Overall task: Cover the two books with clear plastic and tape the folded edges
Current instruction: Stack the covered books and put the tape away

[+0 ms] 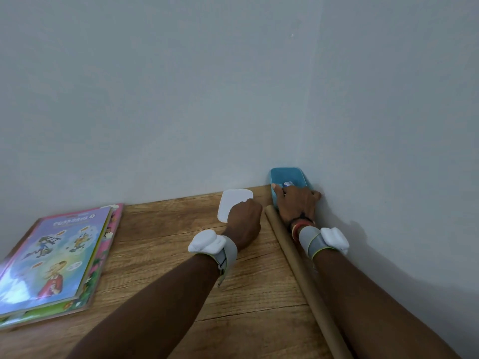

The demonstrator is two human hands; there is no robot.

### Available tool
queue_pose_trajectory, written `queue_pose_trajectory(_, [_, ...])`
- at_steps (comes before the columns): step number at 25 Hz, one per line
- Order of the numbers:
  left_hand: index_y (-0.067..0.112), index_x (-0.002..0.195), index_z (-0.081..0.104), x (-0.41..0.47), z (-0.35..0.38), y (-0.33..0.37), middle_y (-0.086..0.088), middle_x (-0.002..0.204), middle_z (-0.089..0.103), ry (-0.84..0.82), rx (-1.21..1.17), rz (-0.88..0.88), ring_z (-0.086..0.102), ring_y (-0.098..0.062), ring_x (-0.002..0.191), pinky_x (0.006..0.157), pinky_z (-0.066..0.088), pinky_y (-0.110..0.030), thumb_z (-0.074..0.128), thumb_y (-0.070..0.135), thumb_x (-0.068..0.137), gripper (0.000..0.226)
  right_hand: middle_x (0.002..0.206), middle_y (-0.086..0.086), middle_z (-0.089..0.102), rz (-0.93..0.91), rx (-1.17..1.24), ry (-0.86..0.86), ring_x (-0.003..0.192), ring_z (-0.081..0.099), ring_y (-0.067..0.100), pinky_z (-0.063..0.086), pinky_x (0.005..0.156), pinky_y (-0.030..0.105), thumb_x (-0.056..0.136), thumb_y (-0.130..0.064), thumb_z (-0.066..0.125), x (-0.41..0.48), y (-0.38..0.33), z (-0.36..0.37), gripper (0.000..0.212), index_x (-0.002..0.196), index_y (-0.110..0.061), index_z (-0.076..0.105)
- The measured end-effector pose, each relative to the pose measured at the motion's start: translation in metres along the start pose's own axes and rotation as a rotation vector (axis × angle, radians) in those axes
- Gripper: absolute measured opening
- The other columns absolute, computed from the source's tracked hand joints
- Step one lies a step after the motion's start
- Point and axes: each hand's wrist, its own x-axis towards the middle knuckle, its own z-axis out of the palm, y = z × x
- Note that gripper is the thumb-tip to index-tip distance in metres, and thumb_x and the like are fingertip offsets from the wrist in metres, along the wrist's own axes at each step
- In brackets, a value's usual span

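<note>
Judging by the books (54,257), the task has barely begun: both lie stacked at the left of the worktop (168,268), with no plastic or tape seen on them, so wrapping, folding and taping are all left. The right hand (295,200) clasps the near end of a blue box (285,174) in the corner, thumb on one side, fingers over the rim. The left hand (243,221) rests curled on a white lid (234,200); whether it grips cannot be told. Counted: two books, one brown roll (305,275), one box, one lid.
</note>
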Motion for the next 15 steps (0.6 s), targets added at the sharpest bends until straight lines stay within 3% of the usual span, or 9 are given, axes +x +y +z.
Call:
queue_pose_trajectory(2, [0.001, 0.115, 0.056, -0.002, -0.012, -0.005, -0.016, 0.12, 0.057, 0.03, -0.007, 0.021, 0.061, -0.031, 0.104, 0.084, 0.047, -0.034, 0.044, 0.006, 0.096, 0.023, 0.079, 0.005, 0.069, -0.012, 0.045, 0.105, 0.085, 0.059, 0.028, 0.033, 0.084, 0.04, 0.098, -0.051, 0.034, -0.001, -0.005, -0.012, 0.057, 0.073, -0.016, 0.071])
queue_pose_trajectory(4, [-0.001, 0.106, 0.057, -0.003, -0.029, -0.004, -0.017, 0.108, 0.059, 0.18, -0.152, -0.053, 0.062, -0.03, 0.095, 0.078, 0.048, -0.033, 0.043, 0.007, 0.097, 0.018, 0.069, 0.006, 0.064, 0.039, 0.215, 0.176, 0.076, 0.059, 0.027, 0.033, 0.071, 0.034, 0.097, -0.051, 0.041, -0.006, -0.014, -0.027, 0.053, 0.062, -0.016, 0.06])
queue_pose_trajectory(6, [-0.001, 0.099, 0.056, 0.0, -0.047, 0.006, -0.016, 0.098, 0.059, 0.387, -0.445, -0.166, 0.062, -0.027, 0.085, 0.073, 0.054, -0.035, 0.044, 0.011, 0.1, 0.017, 0.064, 0.004, 0.059, 0.128, 0.518, 0.121, 0.07, 0.058, 0.024, 0.034, 0.064, 0.03, 0.091, -0.059, 0.047, -0.008, -0.029, -0.036, 0.055, 0.056, -0.017, 0.05])
queue_pose_trajectory(8, [0.001, 0.104, 0.056, 0.004, -0.065, 0.023, -0.012, 0.099, 0.061, 0.45, -0.79, -0.263, 0.064, -0.02, 0.084, 0.069, 0.056, -0.029, 0.047, 0.016, 0.101, 0.019, 0.074, 0.006, 0.063, 0.188, 0.775, -0.046, 0.078, 0.059, 0.022, 0.045, 0.074, 0.032, 0.078, -0.077, 0.045, -0.004, -0.044, -0.045, 0.066, 0.067, -0.013, 0.059])
queue_pose_trajectory(10, [0.005, 0.107, 0.056, 0.009, -0.073, 0.038, -0.006, 0.1, 0.064, 0.352, -1.142, -0.304, 0.066, -0.014, 0.087, 0.071, 0.057, -0.023, 0.047, 0.021, 0.101, 0.019, 0.086, 0.006, 0.065, 0.216, 0.945, -0.163, 0.085, 0.06, 0.022, 0.051, 0.09, 0.036, 0.068, -0.085, 0.049, 0.004, -0.05, -0.061, 0.074, 0.084, -0.014, 0.065])
queue_pose_trajectory(11, [0.007, 0.108, 0.055, 0.011, -0.074, 0.041, -0.006, 0.102, 0.065, 0.301, -1.276, -0.305, 0.067, -0.015, 0.09, 0.076, 0.059, -0.027, 0.048, 0.021, 0.1, 0.018, 0.096, 0.004, 0.065, 0.221, 0.973, -0.19, 0.093, 0.06, 0.021, 0.047, 0.097, 0.034, 0.068, -0.081, 0.057, 0.007, -0.049, -0.07, 0.07, 0.096, -0.017, 0.067])
queue_pose_trajectory(12, [0.008, 0.109, 0.055, 0.014, -0.072, 0.042, -0.006, 0.104, 0.066, 0.251, -1.367, -0.3, 0.067, -0.016, 0.093, 0.082, 0.06, -0.033, 0.049, 0.021, 0.099, 0.018, 0.109, 0.005, 0.065, 0.233, 0.945, -0.201, 0.104, 0.059, 0.02, 0.043, 0.099, 0.029, 0.07, -0.072, 0.064, 0.01, -0.046, -0.077, 0.072, 0.114, -0.014, 0.065])
queue_pose_trajectory(13, [0.005, 0.11, 0.056, 0.017, -0.069, 0.041, -0.008, 0.105, 0.067, 0.19, -1.445, -0.288, 0.068, -0.017, 0.095, 0.084, 0.059, -0.037, 0.05, 0.019, 0.098, 0.019, 0.117, 0.008, 0.064, 0.242, 0.879, -0.184, 0.111, 0.058, 0.023, 0.042, 0.095, 0.028, 0.073, -0.062, 0.069, 0.014, -0.04, -0.081, 0.071, 0.119, -0.008, 0.063])
queue_pose_trajectory(15, [-0.002, 0.111, 0.06, 0.025, -0.06, 0.039, -0.013, 0.104, 0.068, 0.053, -1.556, -0.273, 0.068, -0.02, 0.094, 0.082, 0.06, -0.037, 0.051, 0.008, 0.097, 0.02, 0.106, 0.016, 0.066, 0.239, 0.615, -0.07, 0.107, 0.059, 0.034, 0.045, 0.083, 0.034, 0.074, -0.053, 0.068, 0.017, -0.031, -0.075, 0.052, 0.097, -0.007, 0.069])
